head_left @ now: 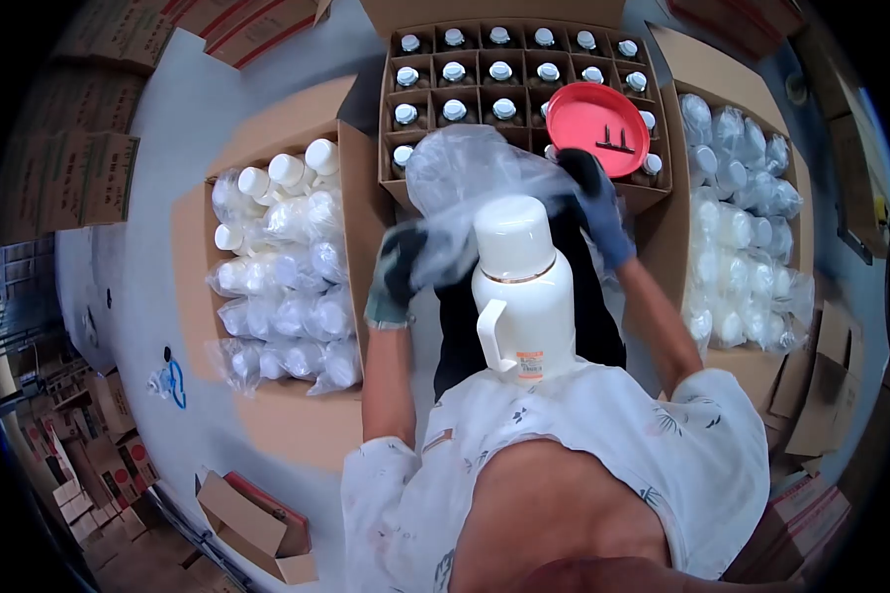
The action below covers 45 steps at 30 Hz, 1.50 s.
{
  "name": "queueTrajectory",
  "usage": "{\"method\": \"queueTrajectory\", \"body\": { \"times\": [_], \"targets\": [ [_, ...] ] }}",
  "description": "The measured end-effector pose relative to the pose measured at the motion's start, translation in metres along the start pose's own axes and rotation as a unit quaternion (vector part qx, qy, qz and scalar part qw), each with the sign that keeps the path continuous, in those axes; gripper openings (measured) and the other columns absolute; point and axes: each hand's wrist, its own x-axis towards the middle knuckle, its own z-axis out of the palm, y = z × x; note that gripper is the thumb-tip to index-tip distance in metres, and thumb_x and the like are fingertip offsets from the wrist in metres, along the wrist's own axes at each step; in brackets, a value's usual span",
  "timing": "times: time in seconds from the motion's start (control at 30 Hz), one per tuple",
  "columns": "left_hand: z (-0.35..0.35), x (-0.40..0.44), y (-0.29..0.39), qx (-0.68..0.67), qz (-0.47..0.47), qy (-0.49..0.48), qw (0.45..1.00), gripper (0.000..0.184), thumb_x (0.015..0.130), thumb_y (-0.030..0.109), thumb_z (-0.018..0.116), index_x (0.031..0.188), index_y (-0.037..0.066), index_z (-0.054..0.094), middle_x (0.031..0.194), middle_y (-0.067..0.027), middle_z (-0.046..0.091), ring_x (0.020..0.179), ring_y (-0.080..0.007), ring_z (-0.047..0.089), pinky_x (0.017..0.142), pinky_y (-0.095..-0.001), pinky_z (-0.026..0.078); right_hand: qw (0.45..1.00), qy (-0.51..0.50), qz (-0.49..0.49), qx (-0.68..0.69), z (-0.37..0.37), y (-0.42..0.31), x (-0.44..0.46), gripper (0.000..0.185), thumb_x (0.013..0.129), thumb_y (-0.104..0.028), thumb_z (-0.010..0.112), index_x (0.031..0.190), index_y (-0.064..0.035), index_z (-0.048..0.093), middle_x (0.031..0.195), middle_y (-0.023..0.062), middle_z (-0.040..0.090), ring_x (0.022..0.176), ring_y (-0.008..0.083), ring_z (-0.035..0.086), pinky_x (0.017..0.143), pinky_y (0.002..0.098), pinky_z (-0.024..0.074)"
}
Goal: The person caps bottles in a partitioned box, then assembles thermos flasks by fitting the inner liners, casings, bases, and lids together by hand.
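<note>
A white vacuum flask point(526, 308) with a side handle and an orange label stands upright against my body, between my arms. Just beyond its cap, a clear plastic bag point(470, 178) is stretched between my two gloved hands. My left hand point(398, 275), in a dark glove, is closed on the bag's near left side. On the far right, my right hand point(598, 203) grips the other side of the bag, close to a red round tray point(567, 117) holding several small dark pieces. The fingertips are partly hidden by plastic and shadow.
Ahead, a divided carton point(529, 203) holds several silver-topped bottles. An open box point(351, 247) of bagged white parts stands left; another carton point(669, 227) of bagged parts stands right. A small box point(242, 524) and a blue strap point(177, 383) lie on the floor.
</note>
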Motion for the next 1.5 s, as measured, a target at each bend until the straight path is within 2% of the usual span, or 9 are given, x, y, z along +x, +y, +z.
{"method": "queueTrajectory", "body": {
  "times": [0.1,0.27,0.43,0.67,0.87,0.93,1.03,1.13,1.5],
  "targets": [
    [-0.027,-0.029,0.08,-0.513,-0.3,-0.171,0.785,0.031,0.077,-0.001,0.069,0.108,0.002,0.065,0.122,-0.0163,0.055,0.104,-0.0234,0.059,0.084,-0.0316,0.051,0.97,-0.003,-0.18,-0.166,-0.025,-0.03,-0.091,0.048,0.076,-0.008,0.059,0.122,-0.0044,0.047,0.127,0.022,0.045,0.117,0.0434,0.043,0.101,0.0532,0.0328],
    [-0.008,-0.055,0.137,-0.091,-0.459,-0.499,0.73,0.026,0.085,0.01,0.063,0.11,0.004,0.065,0.106,-0.0109,0.062,0.094,-0.0195,0.06,0.086,-0.0314,0.049,0.911,-0.2,-0.253,-0.258,-0.045,-0.009,-0.191,0.039,0.067,-0.012,0.063,0.104,-0.008,0.055,0.119,0.0169,0.05,0.113,0.039,0.048,0.097,0.0542,0.0375],
    [-0.041,-0.041,0.116,-0.309,-0.416,-0.097,0.85,0.061,0.081,0.043,0.068,0.125,0.003,0.053,0.099,-0.009,0.065,0.075,-0.017,0.062,0.062,-0.0323,0.052,0.875,-0.31,-0.286,-0.238,-0.06,-0.021,-0.215,0.024,0.072,-0.021,0.058,0.091,-0.008,0.056,0.113,0.0148,0.053,0.111,0.0336,0.049,0.097,0.0545,0.0378],
    [-0.009,-0.074,0.072,0.249,-0.155,-0.145,0.945,0.051,0.078,0.031,0.073,0.112,-0.001,0.054,0.072,-0.0139,0.063,0.065,-0.0276,0.062,0.061,-0.0395,0.048,0.89,-0.381,-0.164,-0.188,-0.065,-0.026,-0.223,0.041,0.079,-0.028,0.058,0.112,-0.0033,0.059,0.117,0.0185,0.057,0.106,0.0364,0.054,0.093,0.0463,0.0428],
    [-0.071,-0.169,0.074,-0.451,-0.514,0.06,0.727,0.028,0.089,0.021,0.057,0.111,0.004,0.058,0.093,-0.0027,0.061,0.079,-0.0164,0.06,0.072,-0.0295,0.051,0.928,-0.239,0.195,0.207,0.045,-0.123,-0.114,0.051,0.092,-0.041,0.053,0.121,0.0009,0.057,0.116,0.0135,0.062,0.102,0.0231,0.061,0.089,0.0341,0.0468],
    [-0.085,-0.187,0.056,-0.609,-0.507,0.182,0.582,0.026,0.094,0.018,0.05,0.115,0.003,0.056,0.093,-0.0044,0.061,0.077,-0.0157,0.059,0.069,-0.0283,0.051,0.914,-0.325,-0.006,0.245,0.108,-0.136,-0.052,0.049,0.092,-0.036,0.054,0.125,0.0005,0.054,0.128,0.0162,0.055,0.115,0.0252,0.053,0.098,0.0351,0.0405],
    [-0.12,-0.164,0.026,0.161,-0.259,0.171,0.937,0.022,0.096,0.017,0.045,0.11,0.004,0.056,0.094,-0.0091,0.061,0.071,-0.0163,0.057,0.058,-0.0297,0.049,0.87,-0.403,-0.281,0.031,0.199,-0.163,0.015,0.045,0.088,-0.026,0.057,0.128,-0.0067,0.053,0.13,0.0191,0.05,0.119,0.0333,0.048,0.099,0.0406,0.0397],
    [-0.185,-0.118,-0.056,-0.414,-0.313,0.504,0.69,0.029,0.092,0.016,0.051,0.116,0.0,0.052,0.097,-0.0084,0.062,0.079,-0.0219,0.063,0.073,-0.0344,0.052,0.822,-0.418,-0.367,-0.122,0.252,-0.148,0.044,0.041,0.081,-0.019,0.061,0.121,-0.0118,0.055,0.125,0.0184,0.05,0.114,0.0373,0.048,0.1,0.0464,0.0376],
    [-0.27,-0.06,-0.348,0.028,-0.483,0.487,0.727,0.02,0.08,0.02,0.06,0.09,0.002,0.059,0.075,-0.0169,0.063,0.062,-0.029,0.066,0.054,-0.0392,0.053,0.787,-0.449,-0.335,-0.257,0.249,-0.126,0.042,0.038,0.078,-0.024,0.064,0.113,-0.0088,0.059,0.114,0.0121,0.057,0.106,0.0295,0.054,0.101,0.0452,0.0371]
  ]
}}
